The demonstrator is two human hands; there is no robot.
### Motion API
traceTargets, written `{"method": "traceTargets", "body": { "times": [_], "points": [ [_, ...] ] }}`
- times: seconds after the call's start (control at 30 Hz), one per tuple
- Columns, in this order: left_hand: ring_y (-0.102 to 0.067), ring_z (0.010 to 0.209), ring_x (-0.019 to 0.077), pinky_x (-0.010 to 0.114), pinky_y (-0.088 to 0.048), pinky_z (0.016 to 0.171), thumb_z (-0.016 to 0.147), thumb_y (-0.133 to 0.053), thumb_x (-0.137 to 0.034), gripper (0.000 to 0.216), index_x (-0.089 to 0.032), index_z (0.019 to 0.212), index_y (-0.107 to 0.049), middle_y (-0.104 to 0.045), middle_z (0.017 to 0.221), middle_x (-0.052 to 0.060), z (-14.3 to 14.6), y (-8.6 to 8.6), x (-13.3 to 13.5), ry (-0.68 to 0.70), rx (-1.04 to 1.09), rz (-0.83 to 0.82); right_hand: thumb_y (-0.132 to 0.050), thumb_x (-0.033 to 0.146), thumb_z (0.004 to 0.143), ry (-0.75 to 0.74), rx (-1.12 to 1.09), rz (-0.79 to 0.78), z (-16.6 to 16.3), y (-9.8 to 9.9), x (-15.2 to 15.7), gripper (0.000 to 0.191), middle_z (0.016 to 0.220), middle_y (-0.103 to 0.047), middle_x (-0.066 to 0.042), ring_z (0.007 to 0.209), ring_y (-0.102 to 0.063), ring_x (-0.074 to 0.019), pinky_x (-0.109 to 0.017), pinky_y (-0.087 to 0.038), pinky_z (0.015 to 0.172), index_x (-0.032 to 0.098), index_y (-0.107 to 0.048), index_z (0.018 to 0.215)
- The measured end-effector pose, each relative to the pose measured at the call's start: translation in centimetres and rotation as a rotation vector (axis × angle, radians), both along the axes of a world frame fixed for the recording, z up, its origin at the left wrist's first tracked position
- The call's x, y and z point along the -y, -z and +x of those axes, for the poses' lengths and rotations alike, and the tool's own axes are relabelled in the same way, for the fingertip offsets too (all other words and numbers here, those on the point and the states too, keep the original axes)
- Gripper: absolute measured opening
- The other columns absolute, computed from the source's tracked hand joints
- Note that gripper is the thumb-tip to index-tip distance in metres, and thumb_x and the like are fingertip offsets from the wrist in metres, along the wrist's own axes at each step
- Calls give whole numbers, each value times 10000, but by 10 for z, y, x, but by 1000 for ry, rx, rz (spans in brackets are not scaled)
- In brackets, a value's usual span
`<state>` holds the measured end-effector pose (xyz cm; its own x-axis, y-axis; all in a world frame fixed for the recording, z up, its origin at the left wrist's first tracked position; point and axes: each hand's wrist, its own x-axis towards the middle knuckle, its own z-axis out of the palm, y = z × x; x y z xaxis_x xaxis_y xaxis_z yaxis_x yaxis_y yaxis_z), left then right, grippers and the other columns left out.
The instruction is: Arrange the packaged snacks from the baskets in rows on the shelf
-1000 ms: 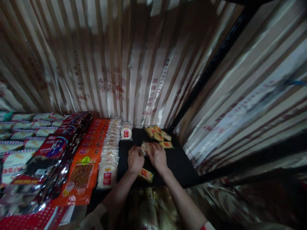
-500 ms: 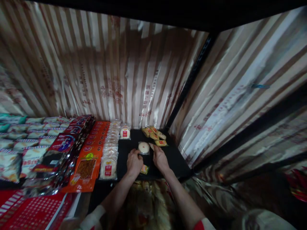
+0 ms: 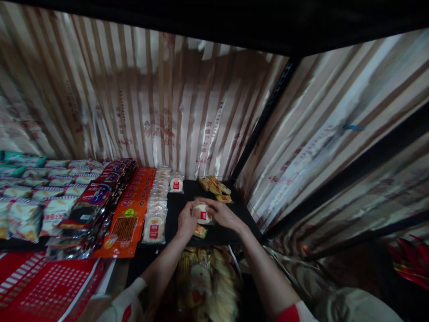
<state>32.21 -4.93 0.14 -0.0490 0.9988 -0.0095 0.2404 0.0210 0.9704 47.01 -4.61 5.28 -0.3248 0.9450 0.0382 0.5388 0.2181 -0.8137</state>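
Both of my hands hold one round white cake packet with a red label, just above the black shelf. My left hand grips its left edge and my right hand covers its right and top edge. Under the hands lies a small yellow packet. A row of the same round white packets runs along the shelf to the left, and one more white packet lies at the back. Several yellow packets lie at the back right.
Orange packets, dark red packets and pale bags fill the shelf to the left. A red perforated surface is at the lower left. Striped glossy sheeting walls the back and right. A bag of mixed packets sits below my arms.
The round white packet lay flat on the shelf between my hands half a second ago; now both hands have it lifted, label side facing me. The view has shifted slightly.
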Motion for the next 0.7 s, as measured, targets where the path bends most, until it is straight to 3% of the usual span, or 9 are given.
{"method": "traceTargets", "body": {
  "times": [0.13,0.37,0.53,0.7],
  "points": [
    [-642,740,124,238,-507,710,808,-508,-190,133,-187,912,-591,-670,792,6,-8,10,-4,-104,93,-74,-551,190,772,173,-249,-121,-8,16,-8,505,926,-673,-35,840,-629,-146,-277,-497,774,149,-446,1264],
    [-620,654,115,200,-497,540,836,-489,-235,87,-165,875,-522,-610,772,15,-13,12,-8,-272,305,-153,-656,308,713,360,-372,-232,-24,45,-11,396,813,-652,-13,749,-632,-147,-263,-511,679,181,-515,1061],
    [-623,640,112,203,-513,537,834,-507,-207,49,-161,851,-509,-604,765,16,-9,11,-12,-347,427,-185,-728,311,614,485,-638,-294,-40,51,-13,404,778,-662,-5,670,-627,-139,-241,-499,613,189,-550,956],
    [-656,694,125,228,-548,603,847,-481,-166,76,-147,908,-521,-645,834,53,-8,11,-21,-391,446,-210,-706,275,609,525,-690,-239,-51,57,-24,314,692,-646,25,635,-614,-139,-236,-489,596,199,-545,867]
  ]
}}
